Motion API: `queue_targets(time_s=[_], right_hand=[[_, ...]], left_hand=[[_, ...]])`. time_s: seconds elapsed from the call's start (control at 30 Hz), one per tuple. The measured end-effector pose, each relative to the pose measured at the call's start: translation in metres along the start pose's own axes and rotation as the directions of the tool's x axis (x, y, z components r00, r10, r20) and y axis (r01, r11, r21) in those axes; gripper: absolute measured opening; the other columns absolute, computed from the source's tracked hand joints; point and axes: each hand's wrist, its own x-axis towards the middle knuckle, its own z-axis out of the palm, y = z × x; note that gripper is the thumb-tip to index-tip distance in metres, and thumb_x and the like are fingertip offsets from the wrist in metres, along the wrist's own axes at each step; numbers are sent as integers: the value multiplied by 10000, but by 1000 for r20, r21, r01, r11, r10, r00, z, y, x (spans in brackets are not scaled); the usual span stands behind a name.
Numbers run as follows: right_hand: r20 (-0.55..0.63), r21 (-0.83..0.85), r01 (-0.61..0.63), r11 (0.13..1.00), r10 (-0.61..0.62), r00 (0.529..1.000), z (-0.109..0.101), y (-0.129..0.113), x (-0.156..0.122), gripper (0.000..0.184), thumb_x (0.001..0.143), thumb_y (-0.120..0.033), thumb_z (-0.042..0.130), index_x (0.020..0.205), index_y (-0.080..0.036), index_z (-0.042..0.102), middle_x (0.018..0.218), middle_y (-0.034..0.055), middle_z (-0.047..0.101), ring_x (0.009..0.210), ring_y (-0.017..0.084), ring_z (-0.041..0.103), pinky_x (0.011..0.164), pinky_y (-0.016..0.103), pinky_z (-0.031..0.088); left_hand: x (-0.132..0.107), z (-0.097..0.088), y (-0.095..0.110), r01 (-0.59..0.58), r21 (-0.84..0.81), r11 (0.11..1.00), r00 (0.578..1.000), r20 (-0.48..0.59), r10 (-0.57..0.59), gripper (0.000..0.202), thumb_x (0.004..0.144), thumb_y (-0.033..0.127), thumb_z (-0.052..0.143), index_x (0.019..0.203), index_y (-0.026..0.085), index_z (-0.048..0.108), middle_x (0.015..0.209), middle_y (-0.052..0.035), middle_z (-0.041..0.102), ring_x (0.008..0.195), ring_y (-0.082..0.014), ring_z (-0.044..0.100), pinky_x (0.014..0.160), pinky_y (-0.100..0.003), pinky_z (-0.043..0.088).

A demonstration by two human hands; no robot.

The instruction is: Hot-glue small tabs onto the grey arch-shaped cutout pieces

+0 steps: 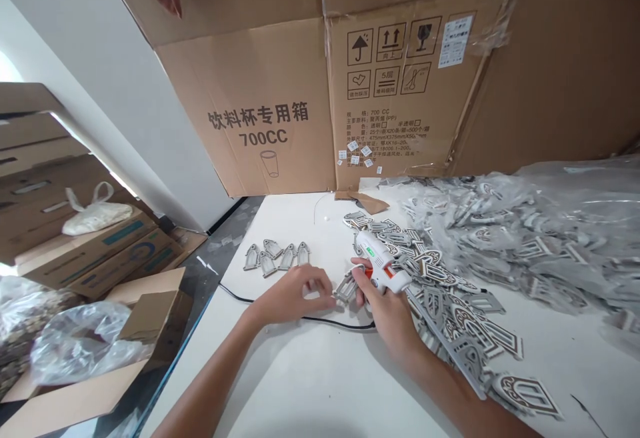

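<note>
The right grip [385, 311] clamped a glue gun [383, 261]. I could not tell if the left grip [293, 295], beside a gray piece [345, 287], was shut. A slip could have burned skin.

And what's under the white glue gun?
Grey patterned cut-out shapes lie under the white plastic glue gun, on the white table; the right hand covers whatever is directly below it.

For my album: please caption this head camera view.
The right hand grips a white hot glue gun beside a grey cutout that the left hand touches.
</note>
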Motion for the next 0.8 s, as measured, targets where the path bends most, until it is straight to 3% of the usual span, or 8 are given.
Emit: queue_targets(time_s=[0.13, 0.23, 0.37, 0.43, 0.53, 0.63, 0.8], right_hand=[[50, 50, -43, 998, 40, 998, 0, -2, -3, 586, 870, -683, 690, 1158, -175, 740, 591, -45, 543, 597, 158, 531, 639, 281, 455], [219, 98, -66, 993, 43, 975, 1, -2, -8, 553, 902, -676, 675, 1150, -187, 748, 585, -47, 536, 590, 145, 501, 628, 271, 426], [359, 63, -65, 996, 38, 933, 1, 3, -12, 517, 921, -672, 663, 758, -186, 727, 603, -17, 545, 643, 148, 521, 716, 287, 445], [337, 23, -58, 998, 47, 941, 1, 6, -11, 517, 925, -666, 663, 715, -194, 698, 623, -10, 563, 685, 159, 552, 762, 293, 457], [274, 0, -35, 999, 33, 961, 0, 10, -9, 462, 937, -656, 649, 984, -207, 748, 630, -28, 576, 681, 170, 571, 747, 296, 468], [191, -9, -28, 1000, 29, 981, 0, 11, -6, 538, 934, -673, 637, 1194, -208, 713, 618, -44, 568, 633, 169, 556, 705, 300, 463], [20, 52, -69, 996, 68, 998, 2, 6, -2, 613, 821, -731, 724, 1080, -175, 736, 593, -20, 593, 576, 172, 553, 622, 300, 463]], left_hand=[[-7, -17, -8, 21, 156, 987, 997, 71, -32, 234, 868, 473, 782, 951, 256, 757, 996, -34, 694, 1015, -231, 604, 904, -335, 459], [-9, -22, -10, 20, 187, 982, 988, 146, -48, 267, 817, 484, 826, 947, 262, 756, 983, -21, 646, 966, -218, 584, 867, -314, 445], [-10, -20, -10, 11, 184, 983, 959, 276, -63, 395, 664, 509, 923, 929, 269, 755, 1005, -11, 617, 989, -230, 578, 826, -289, 452], [-9, -18, -10, 11, 163, 987, 956, 287, -58, 334, 684, 472, 918, 877, 258, 750, 1014, -14, 624, 1011, -230, 580, 821, -281, 449], [-7, -17, -10, 11, 130, 991, 968, 248, -43, 222, 770, 418, 869, 827, 241, 748, 946, -5, 636, 929, -196, 583, 799, -275, 431], [-5, -16, -10, 34, 79, 996, 979, 199, -49, 192, 862, 414, 784, 835, 227, 751, 875, 3, 670, 824, -166, 568, 757, -272, 418], [-4, -13, -10, 99, 52, 994, 987, 124, -105, 220, 926, 424, 696, 846, 222, 731, 813, 11, 679, 749, -150, 517, 704, -267, 389]])
